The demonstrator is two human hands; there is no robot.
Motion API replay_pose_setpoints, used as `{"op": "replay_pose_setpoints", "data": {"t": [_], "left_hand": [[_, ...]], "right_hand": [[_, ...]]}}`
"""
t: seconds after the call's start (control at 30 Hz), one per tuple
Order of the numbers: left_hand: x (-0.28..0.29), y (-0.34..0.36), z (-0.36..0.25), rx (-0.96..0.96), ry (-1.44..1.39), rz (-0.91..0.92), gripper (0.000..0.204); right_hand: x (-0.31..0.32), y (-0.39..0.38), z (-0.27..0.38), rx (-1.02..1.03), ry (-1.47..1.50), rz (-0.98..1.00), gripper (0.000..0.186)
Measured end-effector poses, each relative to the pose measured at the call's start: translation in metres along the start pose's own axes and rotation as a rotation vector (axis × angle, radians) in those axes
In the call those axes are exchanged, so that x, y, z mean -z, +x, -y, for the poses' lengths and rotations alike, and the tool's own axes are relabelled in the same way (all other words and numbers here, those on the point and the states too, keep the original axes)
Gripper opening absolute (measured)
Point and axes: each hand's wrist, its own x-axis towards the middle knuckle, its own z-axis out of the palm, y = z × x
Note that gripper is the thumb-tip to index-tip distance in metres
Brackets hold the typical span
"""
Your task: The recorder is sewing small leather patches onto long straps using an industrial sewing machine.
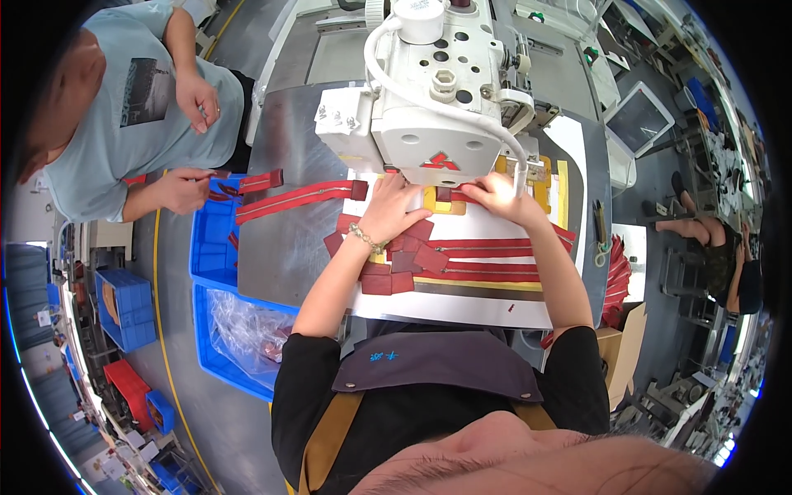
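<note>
My left hand (388, 208) lies palm-down with fingers extended under the head of a white sewing machine (433, 136), beside a yellow template (441, 206) on a white board (511, 305). My right hand (502, 196) has its fingers bent onto a red zipper strip (456, 195) at that template, gripping it; the fingertips are small and partly shaded. Red square patches (378, 280) are heaped below my left wrist, and more red zipper strips (487, 268) lie across the board between my forearms. Another zipper strip (289, 200) lies left of my left hand.
A co-worker (144, 115) stands at left, hands above blue bins (216, 231) beside the metal table (280, 140). Scissors (600, 231), a bundle of red zippers (615, 280) and a cardboard box (623, 355) are at right. Another person (714, 256) sits farther right.
</note>
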Motion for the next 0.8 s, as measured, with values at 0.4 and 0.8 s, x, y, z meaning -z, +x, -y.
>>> {"op": "replay_pose_setpoints", "data": {"t": [0.4, 0.8], "left_hand": [[0.013, 0.000, 0.000, -0.049, 0.043, 0.028, 0.045], [0.007, 0.017, -0.012, -0.115, 0.133, 0.258, 0.048]], "right_hand": [[-0.029, -0.005, -0.007, -0.189, 0.583, 0.245, 0.027], [-0.036, -0.059, 0.056, 0.355, -0.773, -0.267, 0.020]]}}
